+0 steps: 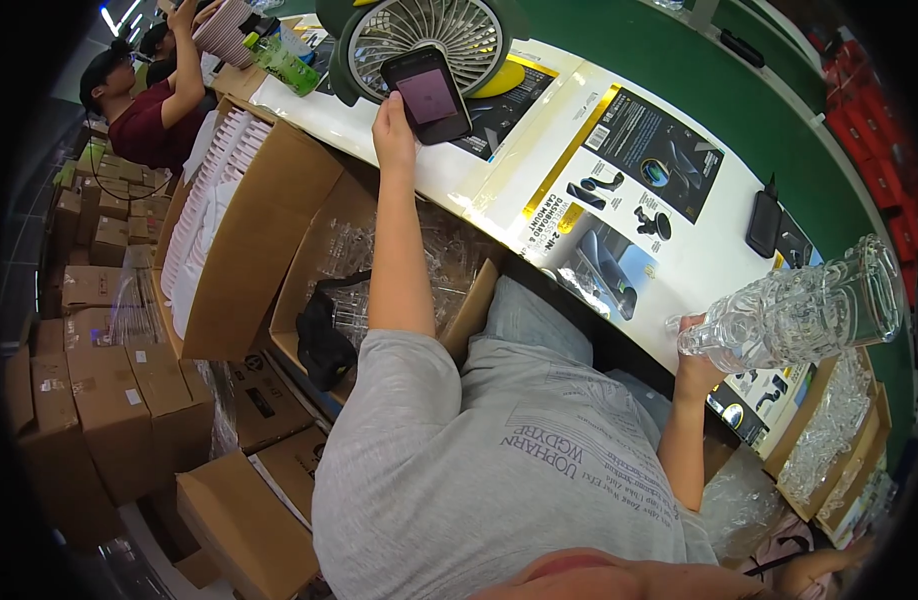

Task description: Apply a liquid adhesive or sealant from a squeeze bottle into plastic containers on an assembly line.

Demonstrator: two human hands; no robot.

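Note:
My left hand [394, 132] is closed round the edge of a dark smartphone [427, 97], held over the table with its screen lit. Behind the phone stands a round fan [429, 35] with a pale grille. Out to the right, my right hand [695, 362] grips the narrow end of a clear, patterned vase-shaped vessel [794, 312]. The vessel is tilted, its wide round mouth pointing right, past the table edge. Whether it is one piece or several nested together I cannot tell.
Printed card sheets [649, 150] cover the table, with a black device [764, 222] on them. A green drink bottle [287, 68] stands far left. Cardboard boxes [244, 240] crowd my left side, one with clear plastic pieces. Another carton [849, 430] sits right. A co-worker [154, 120] is far left.

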